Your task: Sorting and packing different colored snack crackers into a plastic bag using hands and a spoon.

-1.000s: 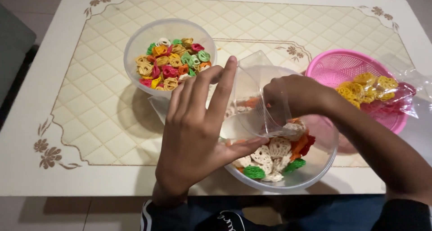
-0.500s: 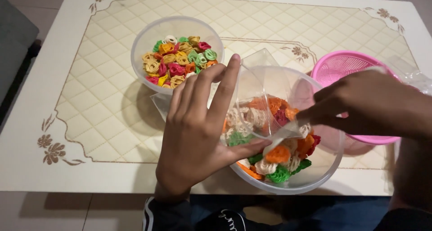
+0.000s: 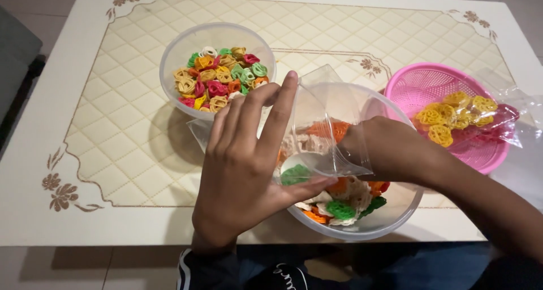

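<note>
**Q.** What does each hand hold, and where does the held thing sit?

**A.** The left hand holds a clear plastic bag by its mouth: fingers extended and close together along the bag's outer wall, thumb pressed against the near edge. The right hand enters from 3 o'clock, with its fingers hidden behind the film; whether they are curled on crackers or spread cannot be told. The bag stands above the near clear bowl, which rests at 6 o'clock on the white table.

**Q.** How is the bag likely to handle?

**A.** Judged thin, light and limp, with a slippery surface; it would collapse unless held open. The rim of the mouth, pinched between thumb and fingers, appears the surest place to grip.

**Q.** And the contents?

**A.** The wheel-shaped crackers in white, green and orange look dry, very light and brittle; a loose scoop would suit them better than a squeeze.

**Q.** What else lies around?

**A.** A second clear bowl of mixed coloured crackers stands at 11 o'clock, just beside the bag. A pink basket at 2 o'clock holds yellow crackers in another clear wrapper.
</note>
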